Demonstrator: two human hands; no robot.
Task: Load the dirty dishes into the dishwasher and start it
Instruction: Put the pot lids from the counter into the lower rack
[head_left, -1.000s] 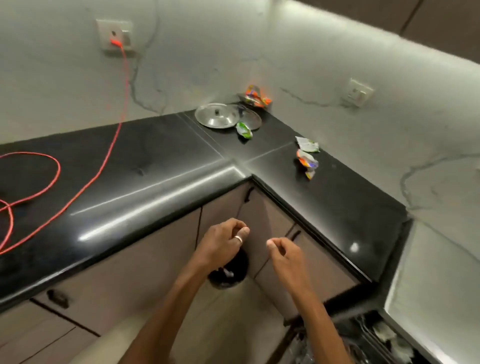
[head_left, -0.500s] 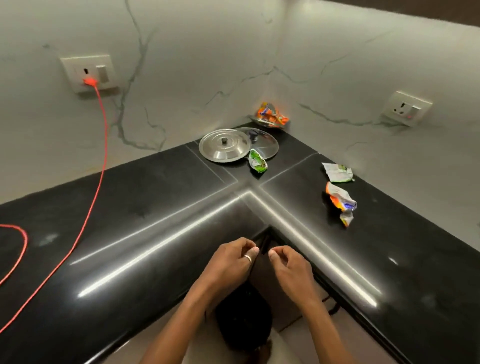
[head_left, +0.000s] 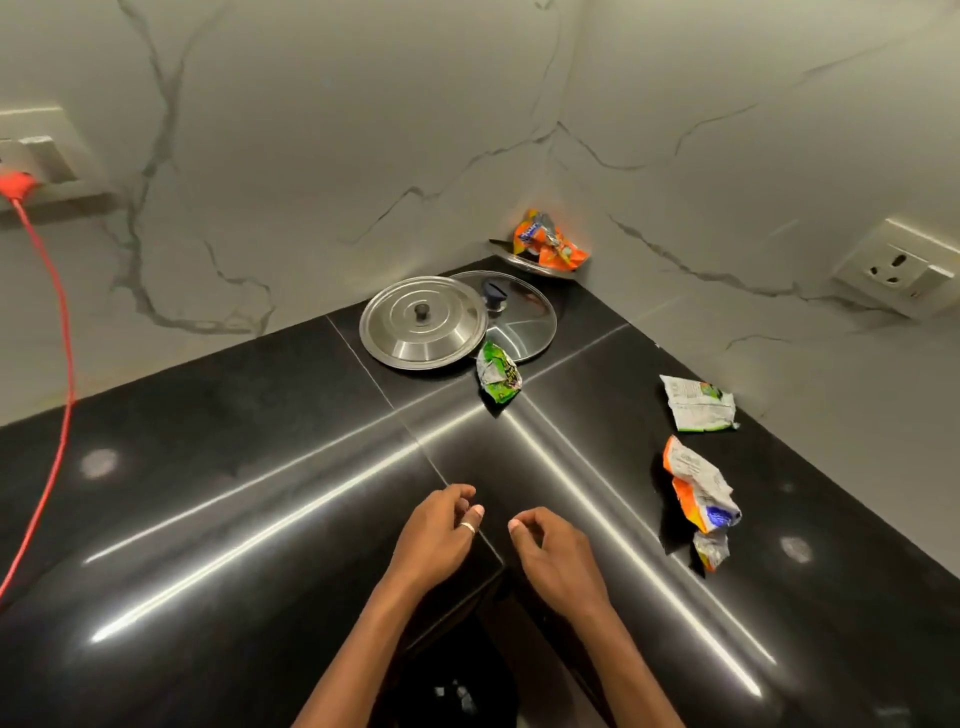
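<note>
Two loosely curled hands (head_left: 436, 540) (head_left: 558, 561) above black countertop (head_left: 249, 467)

Bare counter (head_left: 234, 493) fwd-left; lids (head_left: 423, 322) + wrappers (head_left: 698, 488) rear corner, right

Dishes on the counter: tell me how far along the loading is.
Done: nothing that shows; the dishwasher is out of view. In hand: nothing; the left hand and right hand hover empty over the counter corner, fingers loosely curled. Left: the steel lid and the glass lid it overlaps lie on the counter, and a steel plate in the far corner holds orange wrappers. All need loading, then the start.
</note>
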